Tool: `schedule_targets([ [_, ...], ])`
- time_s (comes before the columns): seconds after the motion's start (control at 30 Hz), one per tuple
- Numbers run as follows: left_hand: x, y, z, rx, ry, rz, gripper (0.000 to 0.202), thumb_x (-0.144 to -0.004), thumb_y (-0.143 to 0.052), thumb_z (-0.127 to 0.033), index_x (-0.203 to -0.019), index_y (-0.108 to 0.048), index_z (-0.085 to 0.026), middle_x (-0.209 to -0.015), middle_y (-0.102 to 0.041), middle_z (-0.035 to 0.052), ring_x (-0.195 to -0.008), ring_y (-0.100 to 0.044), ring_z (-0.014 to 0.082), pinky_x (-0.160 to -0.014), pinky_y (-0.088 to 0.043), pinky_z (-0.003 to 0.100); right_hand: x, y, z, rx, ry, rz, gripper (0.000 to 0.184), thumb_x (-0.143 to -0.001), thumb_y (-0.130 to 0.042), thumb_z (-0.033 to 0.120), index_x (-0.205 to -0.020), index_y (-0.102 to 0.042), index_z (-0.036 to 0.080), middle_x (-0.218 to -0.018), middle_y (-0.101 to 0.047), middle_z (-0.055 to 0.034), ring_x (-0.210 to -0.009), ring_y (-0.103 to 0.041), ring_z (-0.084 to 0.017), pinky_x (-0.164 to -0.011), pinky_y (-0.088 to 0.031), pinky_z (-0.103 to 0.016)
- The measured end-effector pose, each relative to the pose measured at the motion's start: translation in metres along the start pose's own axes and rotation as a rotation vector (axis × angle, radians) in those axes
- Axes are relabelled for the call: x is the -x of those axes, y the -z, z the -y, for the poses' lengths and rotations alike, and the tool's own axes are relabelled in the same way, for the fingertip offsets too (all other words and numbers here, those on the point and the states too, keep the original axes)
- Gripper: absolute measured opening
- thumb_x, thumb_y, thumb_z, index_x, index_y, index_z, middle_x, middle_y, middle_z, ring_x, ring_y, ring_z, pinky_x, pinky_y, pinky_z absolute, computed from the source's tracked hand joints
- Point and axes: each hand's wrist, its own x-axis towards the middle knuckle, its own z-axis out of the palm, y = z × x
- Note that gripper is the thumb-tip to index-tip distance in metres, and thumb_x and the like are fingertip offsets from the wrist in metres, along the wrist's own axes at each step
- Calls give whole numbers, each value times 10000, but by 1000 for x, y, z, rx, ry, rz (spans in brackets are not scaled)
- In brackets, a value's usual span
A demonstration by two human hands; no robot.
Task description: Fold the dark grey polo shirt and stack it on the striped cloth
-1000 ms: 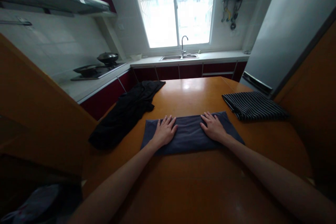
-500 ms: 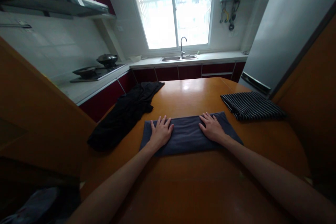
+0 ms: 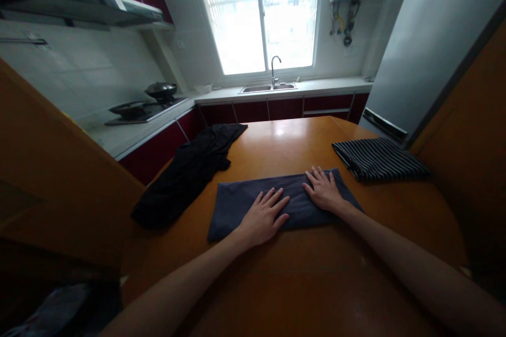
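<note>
Our left hand point(image 3: 264, 218) has moved inward, nearer our right hand point(image 3: 324, 193) — both palms down, fingers spread on the dark blue cloth point(image 3: 232, 205). It lies beneath them on the glossy wooden table point(image 3: 284, 147), long axis side to side, our left hand nearer its middle. Soft-looking and rectangular, it sits between a striped cloth point(image 3: 383, 160) and a crumpled black garment point(image 3: 193, 168).

Bright daylight pours through the wide, white-framed two-pane window point(image 3: 237, 37) facing me, above a white L-shaped worktop point(image 3: 336, 83) and glossy dark-red cabinets point(image 3: 251, 111). Pale tiled walls point(image 3: 98, 58) flank it; a tall silver-grey refrigerator point(image 3: 427, 47) stands to my right. The shiny orange-brown wooden bench point(image 3: 284, 142) catches the glare.
</note>
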Motion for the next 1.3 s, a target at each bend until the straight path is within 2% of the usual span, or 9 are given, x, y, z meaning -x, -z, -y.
schedule_targets([
  [0.07,0,-1,1,6,1,-5,564,-1036,-320,-574,-1548,-375,-342,-1655,-261,30,-1529,-213,299,-1219,-205,553,-2,2,-9,3,-58,6,639,-1025,-333,504,-1562,-359,159,-1661,-206,-155,-1545,-103,-312,-1210,-60,-585],
  [0.17,0,-1,0,16,3,-8,565,-1036,-324,-574,-1546,-381,-336,-1656,-258,35,-1529,-211,301,-1221,-195,552,-7,5,-24,-12,-132,-13,655,-1026,-348,487,-1559,-353,107,-1642,-250,-188,-1537,-153,-309,-1222,-110,-535],
  [0.33,0,0,0,41,2,-9,566,-1034,-336,-572,-1544,-386,-332,-1656,-257,37,-1530,-208,301,-1225,-180,545,-9,21,-43,-42,-123,-48,573,-1000,-441,409,-1437,-511,45,-1540,-434,-228,-1460,-357,-308,-1180,-287,-425],
  [0.47,0,-1,1,42,2,-12,565,-1034,-334,-577,-1544,-384,-339,-1657,-255,33,-1530,-211,300,-1225,-179,545,-6,47,-54,-43,-110,-59,444,-968,-502,359,-1289,-628,80,-1312,-640,-223,-1249,-588,-299,-1047,-429,-369],
  [0.57,1,-1,1,45,1,-19,562,-1033,-343,-573,-1544,-383,-343,-1655,-260,32,-1529,-215,298,-1227,-178,544,-1,62,-62,1,-185,41,347,-961,-509,332,-1135,-698,98,-1121,-712,-219,-1064,-685,-314,-906,-494,-383],
  [0.67,0,-1,1,41,-2,-20,557,-1035,-341,-568,-1541,-390,-340,-1654,-262,33,-1530,-213,292,-1227,-184,541,3,69,-65,54,-245,146,304,-947,-543,298,-1085,-711,85,-1075,-717,-243,-997,-709,-333,-828,-507,-385],
  [0.8,0,-1,2,19,-3,-15,566,-1033,-340,-574,-1539,-398,-327,-1652,-268,38,-1527,-222,292,-1226,-193,541,6,72,-62,76,-260,191,295,-897,-645,306,-1076,-703,79,-1096,-711,-264,-1034,-697,-356,-818,-505,-381],
  [1.1,0,0,2,3,-2,-11,560,-1036,-337,-568,-1538,-401,-328,-1653,-264,38,-1526,-229,287,-1226,-204,532,-4,67,-73,-21,-275,207,246,-792,-741,359,-860,-717,124,-917,-735,-177,-859,-717,-279,-632,-465,-280],
  [1.3,-1,-1,2,5,-1,-7,567,-1036,-325,-579,-1539,-398,-327,-1657,-254,38,-1530,-213,285,-1226,-198,532,-8,64,-78,-104,-287,226,214,-746,-751,342,-693,-670,151,-751,-705,-108,-732,-692,-238,-548,-410,-259],
])
